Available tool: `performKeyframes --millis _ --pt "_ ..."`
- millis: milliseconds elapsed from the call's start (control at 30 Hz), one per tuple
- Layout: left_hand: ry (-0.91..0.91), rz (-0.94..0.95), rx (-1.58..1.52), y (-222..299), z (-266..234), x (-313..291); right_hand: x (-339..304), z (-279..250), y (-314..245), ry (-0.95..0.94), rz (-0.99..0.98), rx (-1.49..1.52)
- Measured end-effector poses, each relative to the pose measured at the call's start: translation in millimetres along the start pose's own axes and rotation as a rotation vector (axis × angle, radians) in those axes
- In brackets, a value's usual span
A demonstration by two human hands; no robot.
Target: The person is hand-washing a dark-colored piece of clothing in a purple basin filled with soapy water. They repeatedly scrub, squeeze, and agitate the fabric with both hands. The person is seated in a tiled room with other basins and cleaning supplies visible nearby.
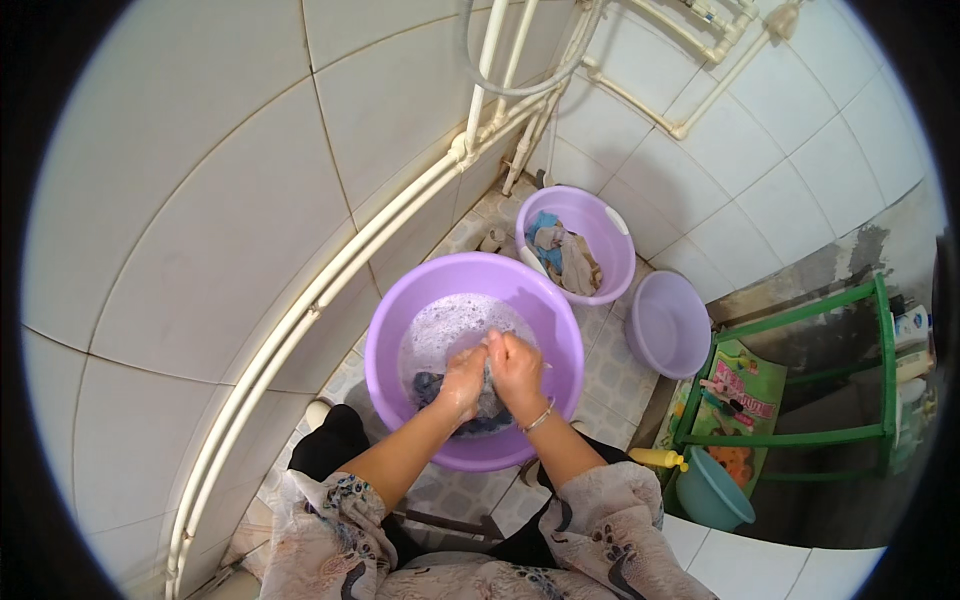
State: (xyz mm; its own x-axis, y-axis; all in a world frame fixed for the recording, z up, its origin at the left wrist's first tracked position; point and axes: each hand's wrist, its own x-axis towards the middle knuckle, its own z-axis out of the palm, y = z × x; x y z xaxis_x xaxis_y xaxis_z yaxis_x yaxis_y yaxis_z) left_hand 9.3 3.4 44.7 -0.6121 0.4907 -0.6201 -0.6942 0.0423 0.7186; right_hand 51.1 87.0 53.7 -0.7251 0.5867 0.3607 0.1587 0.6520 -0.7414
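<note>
A large purple basin (402,300) with sudsy water (450,318) stands on the floor between my feet. Dark wet cloth (478,418) lies partly in the water. Over the basin, my left hand (463,382) and my right hand (515,370) are closed side by side. Greyish wet fabric (488,400) hangs down between them into the basin, gripped by both hands. Most of what the fingers hold is hidden behind the hands. A bracelet circles my right wrist.
Behind stands a purple tub (605,262) with blue and beige clothes (568,255). Right of it sits a smaller lilac basin (670,325). A green rack (800,440), a teal bowl (715,490) and a yellow bottle (657,457) are at the right. White pipes (315,305) run along the left wall.
</note>
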Motion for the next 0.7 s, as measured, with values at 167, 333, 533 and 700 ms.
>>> performKeyframes --millis 167,333,533,700 --pt "0.042 -0.155 -0.079 11 -20 18 -34 9 -37 -0.162 -0.416 0.006" --pt "-0.315 -0.355 0.044 21 -2 -18 12 -17 9 -0.272 0.269 -0.135" --pt "-0.445 0.053 -0.147 66 -31 -7 16 -38 8 -0.408 0.201 0.314" --pt "-0.554 0.036 -0.540 80 -43 -5 18 -38 29 -0.606 0.469 0.425"
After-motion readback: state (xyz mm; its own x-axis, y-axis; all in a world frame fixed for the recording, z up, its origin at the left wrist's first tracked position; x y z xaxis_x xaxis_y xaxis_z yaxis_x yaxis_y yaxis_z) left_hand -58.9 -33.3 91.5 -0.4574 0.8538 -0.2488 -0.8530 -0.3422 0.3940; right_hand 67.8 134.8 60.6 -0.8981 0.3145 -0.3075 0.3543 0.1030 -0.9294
